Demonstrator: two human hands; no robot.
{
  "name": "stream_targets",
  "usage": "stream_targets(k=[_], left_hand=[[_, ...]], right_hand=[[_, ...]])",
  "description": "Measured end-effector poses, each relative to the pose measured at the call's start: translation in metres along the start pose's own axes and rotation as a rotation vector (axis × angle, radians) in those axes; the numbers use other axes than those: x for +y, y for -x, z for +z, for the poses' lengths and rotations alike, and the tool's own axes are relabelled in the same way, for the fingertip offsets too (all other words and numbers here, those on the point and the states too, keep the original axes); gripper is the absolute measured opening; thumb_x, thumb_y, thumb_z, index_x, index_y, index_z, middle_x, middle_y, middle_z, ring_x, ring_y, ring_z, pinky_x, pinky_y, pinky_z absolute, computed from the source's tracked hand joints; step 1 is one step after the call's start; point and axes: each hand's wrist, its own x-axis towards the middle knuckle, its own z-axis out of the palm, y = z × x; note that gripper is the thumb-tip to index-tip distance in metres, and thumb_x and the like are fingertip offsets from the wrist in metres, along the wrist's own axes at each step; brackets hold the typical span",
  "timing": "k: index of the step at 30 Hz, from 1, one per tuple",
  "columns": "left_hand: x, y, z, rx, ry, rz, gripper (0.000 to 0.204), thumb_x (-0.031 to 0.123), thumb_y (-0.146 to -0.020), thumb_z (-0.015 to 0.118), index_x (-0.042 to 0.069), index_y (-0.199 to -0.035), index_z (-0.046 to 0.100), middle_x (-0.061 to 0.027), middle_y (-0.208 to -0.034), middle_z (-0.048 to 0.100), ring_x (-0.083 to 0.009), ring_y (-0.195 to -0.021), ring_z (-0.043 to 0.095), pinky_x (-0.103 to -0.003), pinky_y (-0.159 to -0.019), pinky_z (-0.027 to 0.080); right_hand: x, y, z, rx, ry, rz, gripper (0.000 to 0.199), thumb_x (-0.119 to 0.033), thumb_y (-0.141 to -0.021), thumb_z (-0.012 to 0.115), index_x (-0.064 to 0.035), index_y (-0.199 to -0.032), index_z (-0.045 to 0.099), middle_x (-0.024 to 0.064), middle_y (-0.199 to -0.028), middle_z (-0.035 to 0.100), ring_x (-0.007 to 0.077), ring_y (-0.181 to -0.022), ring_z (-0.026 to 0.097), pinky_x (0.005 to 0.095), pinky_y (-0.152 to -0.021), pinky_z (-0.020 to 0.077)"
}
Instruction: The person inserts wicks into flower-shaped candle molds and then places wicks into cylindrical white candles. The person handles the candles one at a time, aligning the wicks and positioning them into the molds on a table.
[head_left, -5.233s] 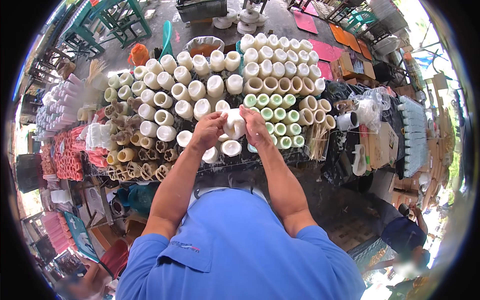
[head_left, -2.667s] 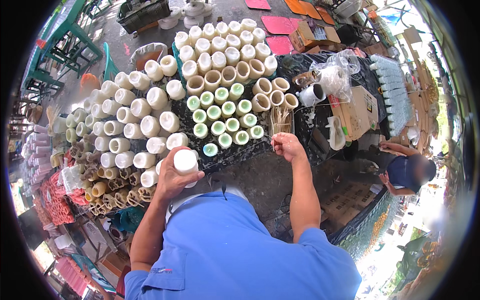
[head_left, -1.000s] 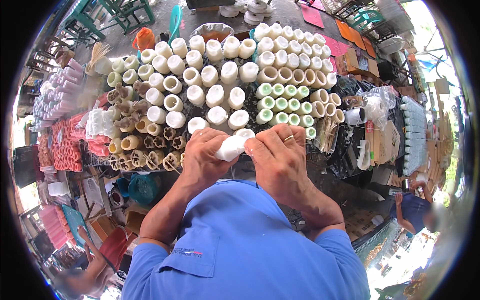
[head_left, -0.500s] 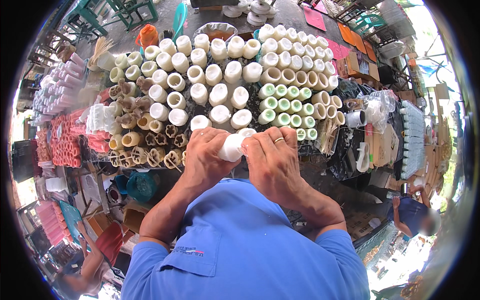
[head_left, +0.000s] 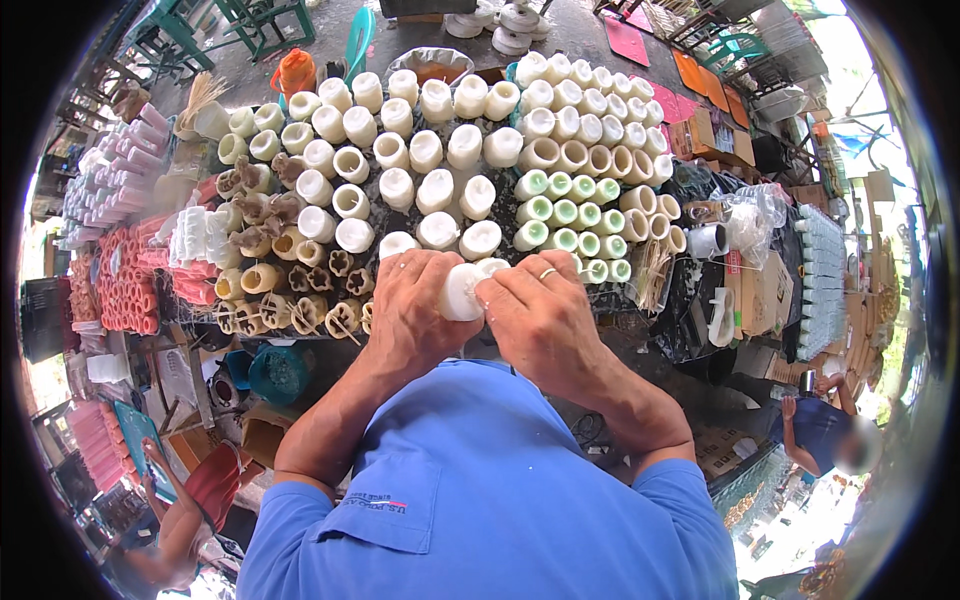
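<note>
Close in front of my body, a white wax candle (head_left: 459, 294) is held above the near edge of the table. My left hand (head_left: 408, 305) is closed around its left side. On the other side my right hand (head_left: 545, 312), with a ring on one finger, pinches at the candle's right end, its fingertips pressed together there. Whether those fingertips hold anything small is hidden. Just beyond my hands stand more white candles (head_left: 437, 231), several with dished tops.
Pale green hollow cylinders (head_left: 564, 212) stand in rows to the right, beside a bundle of thin sticks (head_left: 655, 268). Brown-tinted flower-shaped pieces (head_left: 318, 279) and pink cylinders (head_left: 130, 270) fill the left. Two other people work behind, one at each side.
The candle has tilted, so its round end shows more. My right hand's fingers have shifted slightly at its right end, while my left hand keeps its hold.
</note>
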Motion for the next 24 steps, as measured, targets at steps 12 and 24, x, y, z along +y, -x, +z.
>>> stream_targets(k=[12, 24], left_hand=[[-0.001, -0.001, 0.002, -0.007, -0.001, 0.022, 0.05, 0.017, -0.069, 0.092, 0.004, -0.112, 0.068, -0.0157, -0.103, 0.071, -0.0388, -0.097, 0.07, -0.049, -0.089, 0.056], [-0.003, 0.001, 0.003, -0.096, 0.219, -0.205, 0.064, 0.021, -0.078, 0.092, 0.006, -0.13, 0.058, -0.0192, -0.117, 0.069, -0.0428, -0.106, 0.068, -0.051, -0.093, 0.056]], right_hand=[[0.001, -0.006, 0.003, -0.146, 0.089, -0.014, 0.016, -0.009, -0.083, 0.068, -0.0023, -0.097, 0.072, 0.009, -0.086, 0.069, 0.0266, -0.084, 0.067, 0.0438, -0.089, 0.0446], [0.013, -0.015, 0.001, -0.177, 0.103, 0.086, 0.024, -0.011, -0.084, 0.076, -0.0051, -0.107, 0.075, 0.0078, -0.098, 0.075, 0.0267, -0.099, 0.07, 0.0455, -0.097, 0.042]])
